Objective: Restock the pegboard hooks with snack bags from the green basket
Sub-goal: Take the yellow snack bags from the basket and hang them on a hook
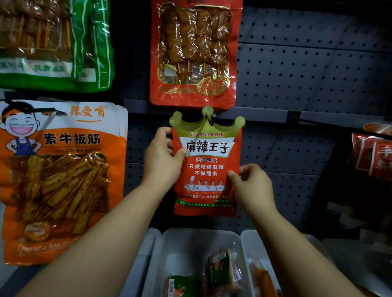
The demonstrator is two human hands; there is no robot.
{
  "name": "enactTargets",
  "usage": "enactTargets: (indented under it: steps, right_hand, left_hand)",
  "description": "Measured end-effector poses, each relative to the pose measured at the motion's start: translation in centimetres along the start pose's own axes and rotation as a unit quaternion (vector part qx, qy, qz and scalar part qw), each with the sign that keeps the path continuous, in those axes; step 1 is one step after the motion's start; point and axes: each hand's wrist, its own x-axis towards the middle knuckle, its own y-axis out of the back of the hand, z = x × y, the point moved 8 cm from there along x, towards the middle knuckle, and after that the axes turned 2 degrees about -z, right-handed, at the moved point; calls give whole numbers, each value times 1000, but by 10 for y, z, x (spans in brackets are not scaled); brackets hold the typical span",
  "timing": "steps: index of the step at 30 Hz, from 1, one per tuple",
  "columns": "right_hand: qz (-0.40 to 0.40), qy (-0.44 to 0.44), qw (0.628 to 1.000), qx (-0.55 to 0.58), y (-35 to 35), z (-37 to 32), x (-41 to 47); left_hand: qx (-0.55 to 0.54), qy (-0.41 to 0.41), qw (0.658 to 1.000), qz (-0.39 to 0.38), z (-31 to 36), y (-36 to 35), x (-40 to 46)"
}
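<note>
A red snack bag with a green crown-shaped top (208,167) hangs in front of the grey pegboard (310,76), its top hole on a black hook (210,120). My left hand (164,159) grips the bag's left edge, thumb on the front. My right hand (252,185) pinches the bag's right edge lower down. The green basket is not in sight.
Orange snack bags (55,175) hang at the left, green bags (47,21) at the upper left, a red skewer bag (195,42) above and red bags (385,164) at the right. Below stand white trays (170,249) with small packets.
</note>
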Motion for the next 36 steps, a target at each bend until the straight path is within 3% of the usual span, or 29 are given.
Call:
enactTargets:
  steps: [5, 7, 11, 21, 28, 33, 36]
  right_hand:
    - [-48, -15, 998, 39, -7, 13, -3]
    - [-82, -8, 994, 79, -14, 14, -4]
    - [-127, -6, 982, 138, -28, 11, -1]
    - [-110, -34, 988, 102, -40, 10, 21]
    - [-116, -6, 990, 78, -45, 20, 8]
    - [-108, 14, 993, 42, -32, 34, -2]
    - [-66, 5, 996, 64, -12, 46, -15]
  left_hand:
    - [19, 20, 1000, 0, -11, -5, -3]
    - [32, 31, 998, -42, -19, -14, -7]
    - [-59, 87, 987, -125, -34, -34, -13]
    - [-33, 87, 991, -94, -42, -36, 8]
    - [-52, 101, 990, -78, -72, -34, -20]
    - [-34, 22, 999, 23, -51, -14, -51]
    - [-94, -1, 996, 7, -27, -18, -74]
